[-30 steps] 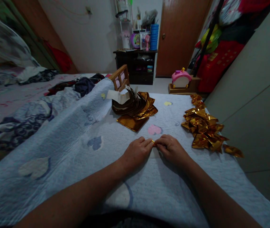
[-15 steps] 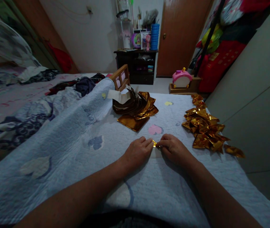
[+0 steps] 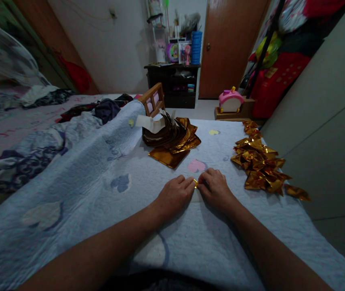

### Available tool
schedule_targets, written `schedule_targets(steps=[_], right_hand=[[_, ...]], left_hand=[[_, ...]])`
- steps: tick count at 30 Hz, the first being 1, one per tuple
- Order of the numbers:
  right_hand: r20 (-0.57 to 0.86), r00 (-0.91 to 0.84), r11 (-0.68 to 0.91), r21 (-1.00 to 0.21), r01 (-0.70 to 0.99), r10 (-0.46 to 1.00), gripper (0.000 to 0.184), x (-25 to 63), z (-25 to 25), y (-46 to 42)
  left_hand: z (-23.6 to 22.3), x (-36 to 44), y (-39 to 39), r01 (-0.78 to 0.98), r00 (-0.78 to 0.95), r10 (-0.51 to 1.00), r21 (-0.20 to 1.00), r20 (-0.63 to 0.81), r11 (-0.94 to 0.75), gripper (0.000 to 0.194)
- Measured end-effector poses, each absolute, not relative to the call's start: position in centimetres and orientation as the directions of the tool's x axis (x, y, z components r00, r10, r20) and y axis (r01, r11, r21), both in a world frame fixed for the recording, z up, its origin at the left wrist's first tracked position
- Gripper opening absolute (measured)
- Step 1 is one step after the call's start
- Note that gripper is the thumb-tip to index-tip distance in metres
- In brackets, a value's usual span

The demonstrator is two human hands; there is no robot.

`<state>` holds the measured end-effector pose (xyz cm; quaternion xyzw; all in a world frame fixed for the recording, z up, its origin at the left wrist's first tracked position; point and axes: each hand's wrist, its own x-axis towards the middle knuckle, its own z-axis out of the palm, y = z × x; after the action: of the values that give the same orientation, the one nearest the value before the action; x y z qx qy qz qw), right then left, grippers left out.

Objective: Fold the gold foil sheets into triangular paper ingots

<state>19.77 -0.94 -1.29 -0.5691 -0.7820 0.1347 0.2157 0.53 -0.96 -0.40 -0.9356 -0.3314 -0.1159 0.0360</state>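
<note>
Evidently, in the head view, the left hand [image 3: 174, 197] and right hand [image 3: 215, 188] are gripping opposite ends of a small gold foil piece [image 3: 196, 184], probably to steady it; foil sheets [image 3: 172, 139] are lying at its eleven o'clock, shaped pieces [image 3: 259, 161] at two, seemingly kept apart.

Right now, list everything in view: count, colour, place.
Quilt: one, pale blue, foreground
Foil: one, gold, centre of quilt
Stack: one, gold and brown, behind foil
Folded pieces: many, gold, quilt's right edge
Rail: one, brown, behind stack
Toy: one, pink and white, beyond quilt
Cabinet: one, black, far wall
Small items: count unclear, mixed, on cabinet
Door: one, brown, far wall
Case: one, red, far right
Cloths: several, mixed, left
Net: one, white, top left
Left hand: one, bare, on foil
Right hand: one, bare, on foil
</note>
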Motion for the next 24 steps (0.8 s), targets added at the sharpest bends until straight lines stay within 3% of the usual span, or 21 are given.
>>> schedule_targets(steps=[11, 24], right_hand=[[0.136, -0.212, 0.247, -0.338, 0.908, 0.968, 0.005, 19.1, -0.8, -1.1], [0.158, -0.174, 0.214, -0.283, 0.935, 0.972, 0.014, 18.6, -0.8, -0.9]], left_hand=[[-0.1, 0.5, -1.0, 0.623, 0.763, 0.6, -0.026, 0.241, -0.781, 0.013], [-0.6, 0.4, -1.0, 0.588, 0.783, 0.549, -0.058, 0.292, -0.807, 0.014]])
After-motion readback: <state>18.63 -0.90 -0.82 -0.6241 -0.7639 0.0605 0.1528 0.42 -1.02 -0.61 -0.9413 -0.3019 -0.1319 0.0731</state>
